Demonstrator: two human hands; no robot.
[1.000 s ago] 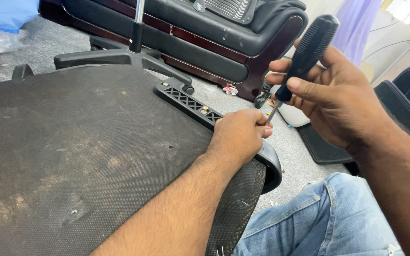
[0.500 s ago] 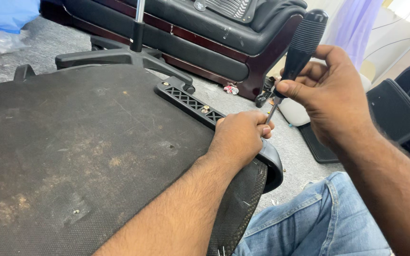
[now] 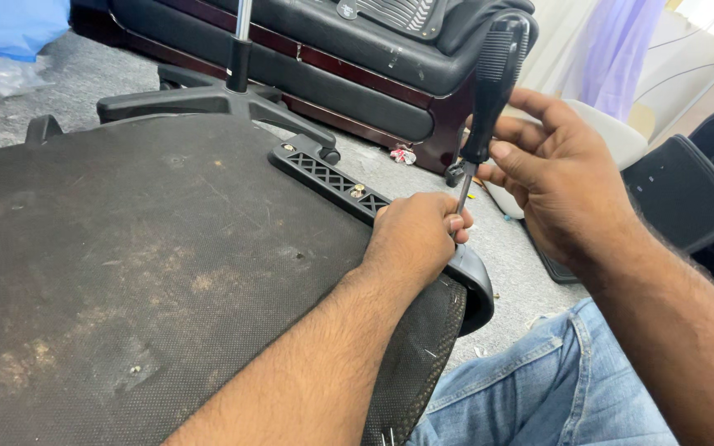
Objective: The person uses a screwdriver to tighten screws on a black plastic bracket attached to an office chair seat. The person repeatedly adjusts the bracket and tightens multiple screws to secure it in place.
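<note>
Fingers of the right hand (image 3: 559, 186) wrapped the ribbed black-handled screwdriver (image 3: 489, 87), nearly upright; the left hand (image 3: 415, 235) curled closed, pinching its metal tip against the black plastic armrest bracket (image 3: 328, 177) on the upturned seat base (image 3: 126, 264).

Bare forearms, blue denim jeans (image 3: 555, 388)

A right hand (image 3: 568, 186) grips a black-handled screwdriver (image 3: 489, 83) almost upright. The left hand (image 3: 415, 235) pinches its metal tip against a black plastic bracket (image 3: 324, 175) on an upturned chair seat (image 3: 126, 264).
</note>
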